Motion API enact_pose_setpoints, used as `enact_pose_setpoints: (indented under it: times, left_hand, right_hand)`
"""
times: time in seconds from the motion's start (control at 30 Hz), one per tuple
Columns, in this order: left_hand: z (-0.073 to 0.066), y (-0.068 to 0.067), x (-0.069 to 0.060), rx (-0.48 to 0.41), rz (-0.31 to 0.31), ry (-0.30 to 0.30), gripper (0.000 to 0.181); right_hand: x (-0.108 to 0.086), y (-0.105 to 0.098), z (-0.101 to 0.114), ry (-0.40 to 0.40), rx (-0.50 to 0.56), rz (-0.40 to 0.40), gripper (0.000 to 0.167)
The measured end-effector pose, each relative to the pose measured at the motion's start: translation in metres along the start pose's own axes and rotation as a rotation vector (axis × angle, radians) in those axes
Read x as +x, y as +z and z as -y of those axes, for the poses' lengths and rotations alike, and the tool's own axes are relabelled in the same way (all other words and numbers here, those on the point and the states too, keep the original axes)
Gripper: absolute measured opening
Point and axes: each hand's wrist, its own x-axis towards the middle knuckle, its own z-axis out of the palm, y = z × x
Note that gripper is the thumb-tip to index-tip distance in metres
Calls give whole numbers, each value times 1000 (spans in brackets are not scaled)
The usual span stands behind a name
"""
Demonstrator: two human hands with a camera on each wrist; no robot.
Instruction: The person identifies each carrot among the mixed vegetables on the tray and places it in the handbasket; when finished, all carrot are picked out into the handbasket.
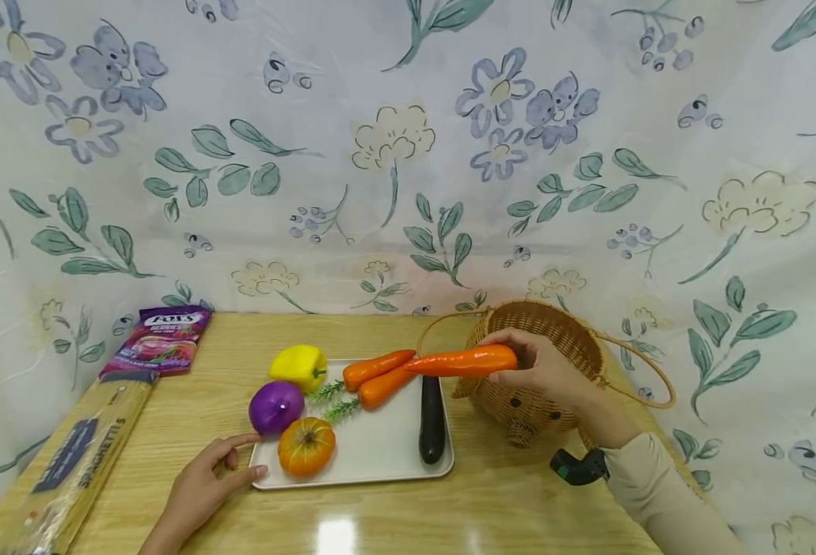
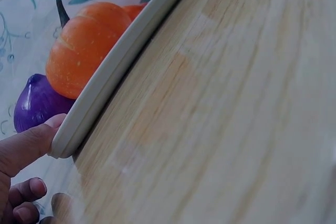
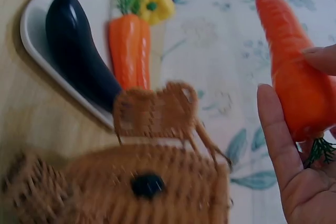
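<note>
My right hand (image 1: 542,366) grips an orange carrot (image 1: 466,361) by its thick end, with the thin tip pointing left above the tray's right side. Green leaf stubs show by the palm in the right wrist view. My left hand (image 1: 206,478) is at the front left corner of the white tray (image 1: 380,479), its thumb resting on the rim (image 2: 97,85). On the tray lie two more carrots (image 1: 383,385), a dark eggplant (image 1: 431,424) and a small orange pumpkin (image 1: 307,447). A purple onion-like vegetable (image 1: 277,408) and a yellow bell pepper (image 1: 298,367) sit along its left edge.
A wicker basket (image 1: 505,397) with a pig's face and loop handles stands right of the tray, beneath my right forearm. Far left lie a spaghetti pack (image 1: 78,462) and a purple Fox's sweets bag (image 1: 161,339). Behind the wooden table hangs a flowered cloth (image 1: 394,231).
</note>
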Motion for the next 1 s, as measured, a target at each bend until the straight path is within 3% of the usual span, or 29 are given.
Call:
enact_pose_setpoints:
  times: [0.23,0.47,0.73,1.0]
  left_hand:
    - [4,0,-3,15,-24,11,45]
    - [4,0,-1,5,-23,15,45]
    - [2,0,0,7,8,-2,47]
    - [0,0,4,26,41,-41,51]
  right_hand:
    - [1,-30,0,14,-48,9,45]
    - [0,-60,-4,83,-107,-60,45]
    - [-1,-85,-19,176,-145,-99,48]
    - [-1,-109,-17,240,-187,-82,51]
